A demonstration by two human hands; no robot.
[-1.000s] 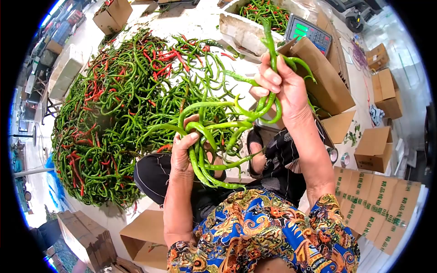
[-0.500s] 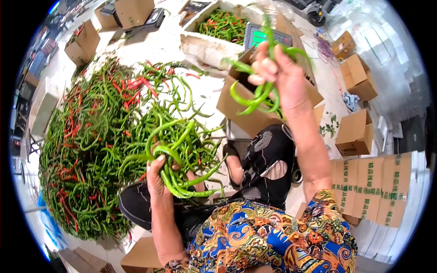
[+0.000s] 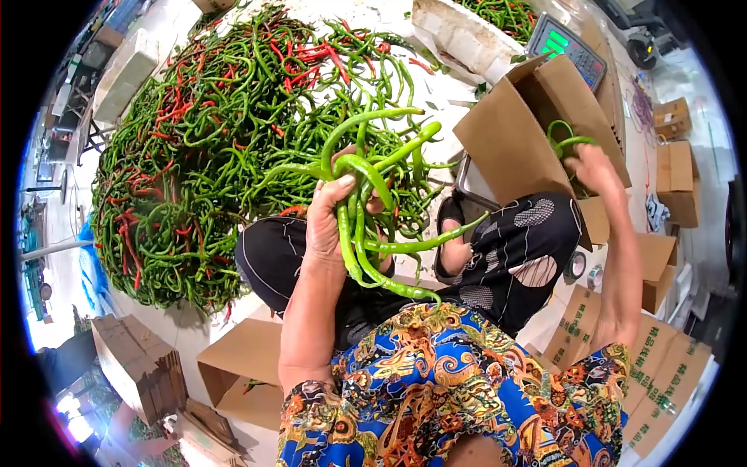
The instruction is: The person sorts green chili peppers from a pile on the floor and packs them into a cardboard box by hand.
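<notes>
My left hand (image 3: 334,206) is closed around a bunch of long green chili peppers (image 3: 362,241), held above my crossed legs, with their ends fanning out on both sides. To the right, my right hand (image 3: 595,167) reaches into the mouth of an open cardboard box (image 3: 498,148). Its fingers are partly hidden and a little blurred, with green chili peppers (image 3: 574,140) at them. Beyond my left hand spreads a big pile of green and red chili peppers (image 3: 194,148) on the floor.
Behind the box stand a scale display (image 3: 564,50) with green digits and a white foam box (image 3: 459,39) of peppers. Flattened printed cartons (image 3: 661,366) lie at the lower right. Another open carton (image 3: 241,366) sits by my left elbow. A person's arm (image 3: 136,445) shows at lower left.
My right hand has gone from raised in the air with peppers down to the cardboard box's opening. My left hand still holds its bunch. The view has shifted, showing more at lower left.
</notes>
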